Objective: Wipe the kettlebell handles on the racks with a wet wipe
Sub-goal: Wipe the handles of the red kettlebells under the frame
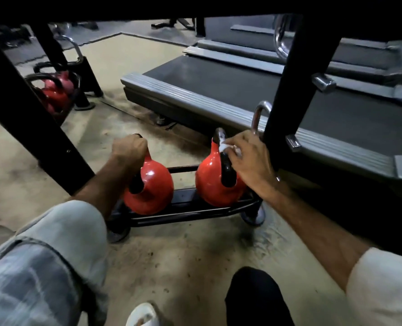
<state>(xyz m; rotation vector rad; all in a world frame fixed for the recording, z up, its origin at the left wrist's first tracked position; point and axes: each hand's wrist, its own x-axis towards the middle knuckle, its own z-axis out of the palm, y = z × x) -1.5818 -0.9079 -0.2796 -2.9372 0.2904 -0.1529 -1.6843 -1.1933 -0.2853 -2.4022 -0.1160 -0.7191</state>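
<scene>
Presently, two glossy red kettlebells with black handles sit side by side on a low black tube rack [185,214] resting on the floor. The left hand [129,147] is clenched round the handle of the left red kettlebell [151,187], steadying it. The right hand [247,158] pinches a crumpled white wet wipe [225,147] against the black handle [227,171] of the right red kettlebell [210,177]. Both bells stand roughly upright, handles uppermost and leaning slightly left. Judged heavy, rigid and smooth; the damp handle may be slippery. The wipe is soft and light, best wrapped round the handle.
</scene>
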